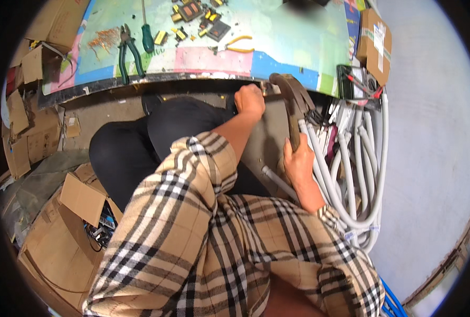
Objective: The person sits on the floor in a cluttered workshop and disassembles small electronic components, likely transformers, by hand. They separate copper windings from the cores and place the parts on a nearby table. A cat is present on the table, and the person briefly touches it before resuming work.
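My left hand [249, 100] is closed in a fist just below the near edge of the table. What it holds, if anything, is hidden by the fingers. A small piece [267, 89] too small to name lies by the knuckles. Wrapped around the lower handle of a hammer [294, 103] is my right hand [298, 161]. The dark hammer head is raised near the table edge, to the right of my left hand.
Green-handled pliers [131, 55], a screwdriver [147, 38], yellow-handled cutters [237, 45], copper wire scraps [104, 39] and several small transformers [188, 10] lie on the table [277, 31]. White flexible pipes [374, 174] crowd the right. Open cardboard boxes [50, 248] stand at left.
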`<action>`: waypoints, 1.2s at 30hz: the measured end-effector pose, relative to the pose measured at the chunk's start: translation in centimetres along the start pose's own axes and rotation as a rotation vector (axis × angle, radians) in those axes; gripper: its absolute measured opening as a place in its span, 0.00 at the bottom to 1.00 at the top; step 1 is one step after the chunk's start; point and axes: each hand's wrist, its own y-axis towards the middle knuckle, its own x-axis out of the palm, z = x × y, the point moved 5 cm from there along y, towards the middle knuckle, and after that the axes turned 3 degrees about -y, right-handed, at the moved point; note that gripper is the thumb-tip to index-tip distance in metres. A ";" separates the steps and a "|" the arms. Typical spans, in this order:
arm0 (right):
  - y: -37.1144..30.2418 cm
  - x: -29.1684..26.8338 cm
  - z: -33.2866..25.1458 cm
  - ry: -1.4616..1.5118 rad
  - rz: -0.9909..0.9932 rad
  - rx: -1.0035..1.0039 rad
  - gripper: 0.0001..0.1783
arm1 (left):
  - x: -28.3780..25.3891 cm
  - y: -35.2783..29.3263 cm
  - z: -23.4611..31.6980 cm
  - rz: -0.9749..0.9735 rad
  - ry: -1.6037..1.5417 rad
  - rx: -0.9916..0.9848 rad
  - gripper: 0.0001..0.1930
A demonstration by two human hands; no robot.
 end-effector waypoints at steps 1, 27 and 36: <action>0.5 -1.0 -1.2 0.004 0.027 -0.031 0.12 | 0.1 0.4 0.0 -0.012 -0.010 0.000 0.07; -1.2 -0.7 1.2 0.014 0.106 -0.009 0.11 | -0.9 -1.5 3.0 -0.141 0.083 0.160 0.08; -1.5 -0.5 2.7 0.019 0.044 0.046 0.11 | 0.7 0.0 0.7 -0.358 -0.136 -0.191 0.07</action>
